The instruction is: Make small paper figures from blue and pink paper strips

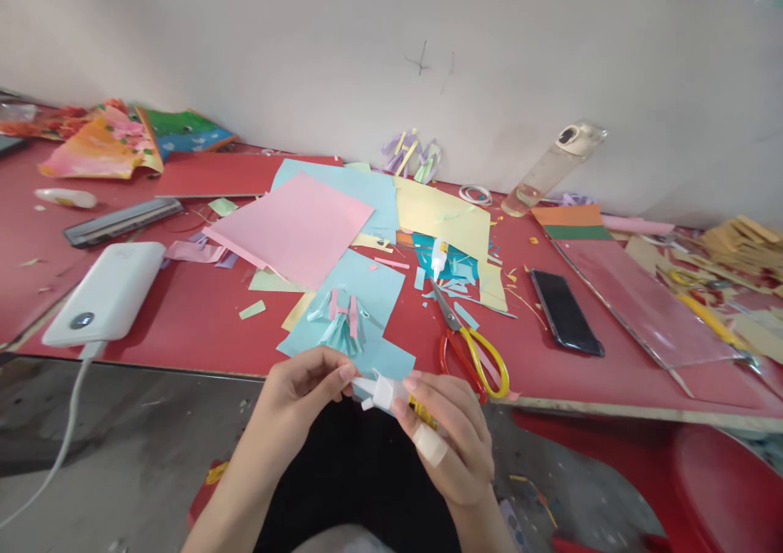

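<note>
Over the table's front edge, my right hand (456,431) is wrapped around a small white glue bottle (385,393) with a yellow label, its nozzle pointing left. My left hand (309,394) is closed in a pinch at the nozzle tip; whatever lies between its fingertips is too small to make out. Just beyond my hands, a folded paper dress (341,325) in pale blue with pink strips rests on light blue paper (382,292). To the right lie scissors (456,325) with one red and one yellow handle, their blades near another glue bottle (439,257).
Pink paper (306,227) and yellow paper (446,214) lie farther back among scraps. A white power bank (107,292) with a cable is at left, a phone (566,312) at right. A water bottle (544,174) leans near the wall. A red stool (727,480) stands below.
</note>
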Demonstrator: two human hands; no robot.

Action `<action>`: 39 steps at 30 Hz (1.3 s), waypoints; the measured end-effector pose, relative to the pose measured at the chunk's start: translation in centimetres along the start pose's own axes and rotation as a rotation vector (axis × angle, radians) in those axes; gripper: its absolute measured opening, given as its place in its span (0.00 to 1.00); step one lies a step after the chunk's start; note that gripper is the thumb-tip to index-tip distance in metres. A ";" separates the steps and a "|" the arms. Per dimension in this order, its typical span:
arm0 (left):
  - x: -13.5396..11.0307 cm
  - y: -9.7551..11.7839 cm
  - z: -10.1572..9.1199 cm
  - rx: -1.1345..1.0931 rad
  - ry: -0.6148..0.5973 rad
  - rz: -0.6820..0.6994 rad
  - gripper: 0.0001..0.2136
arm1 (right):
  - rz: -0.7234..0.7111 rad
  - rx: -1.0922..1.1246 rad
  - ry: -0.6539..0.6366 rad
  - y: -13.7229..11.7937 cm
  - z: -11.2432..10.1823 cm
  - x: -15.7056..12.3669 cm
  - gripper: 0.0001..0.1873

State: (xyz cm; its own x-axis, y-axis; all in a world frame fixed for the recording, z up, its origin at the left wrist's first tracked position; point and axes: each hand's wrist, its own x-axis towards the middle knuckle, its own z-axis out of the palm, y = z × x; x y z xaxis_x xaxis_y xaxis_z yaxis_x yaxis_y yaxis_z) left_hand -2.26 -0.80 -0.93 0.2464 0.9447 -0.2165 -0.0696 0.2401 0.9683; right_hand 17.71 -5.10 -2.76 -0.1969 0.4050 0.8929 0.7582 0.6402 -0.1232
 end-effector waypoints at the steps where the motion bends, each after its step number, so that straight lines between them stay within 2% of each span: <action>1: 0.1 0.1 0.0 -0.017 -0.015 -0.017 0.14 | 0.001 0.003 0.010 0.0 0.0 -0.1 0.09; 6: 0.4 0.7 -0.2 -0.162 -0.134 -0.129 0.15 | 0.033 0.053 0.085 0.3 0.5 -1.1 0.10; 9: 0.5 1.0 -0.3 -0.213 -0.160 -0.167 0.16 | 0.133 0.119 0.118 0.4 0.9 -1.4 0.13; 15: 0.1 0.8 0.4 -0.298 -0.239 -0.139 0.16 | 0.278 0.264 0.115 0.3 1.4 -1.0 0.21; 19: -0.2 0.4 0.7 -0.201 -0.185 0.023 0.13 | 0.370 0.302 0.083 0.3 1.2 -1.3 0.27; 25: -0.8 1.5 0.1 0.277 -0.106 0.338 0.06 | 0.401 0.355 0.045 0.3 0.9 -1.7 0.31; 28: -0.9 2.1 -0.1 0.443 -0.122 0.496 0.05 | 0.399 0.372 0.023 0.7 0.8 -1.8 0.33; 32: -0.6 2.5 -0.5 0.586 -0.154 0.623 0.06 | 0.370 0.376 -0.043 1.6 0.2 -1.7 0.30; 36: 0.0 2.6 -1.3 0.732 -0.247 0.726 0.08 | 0.357 0.424 -0.180 2.6 -0.6 -0.8 0.24; 39: 0.2 2.7 -2.0 0.831 -0.318 0.822 0.09 | 0.404 0.478 -0.285 3.1 -1.1 0.0 0.18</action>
State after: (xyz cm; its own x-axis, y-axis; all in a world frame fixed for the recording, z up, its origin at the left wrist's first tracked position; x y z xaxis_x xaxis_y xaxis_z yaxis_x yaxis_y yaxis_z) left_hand -4.30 0.54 1.42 0.6548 0.6227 0.4283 0.2963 -0.7329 0.6124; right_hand 20.72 -3.81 -2.69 -0.1616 0.7867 0.5958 0.4617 0.5938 -0.6590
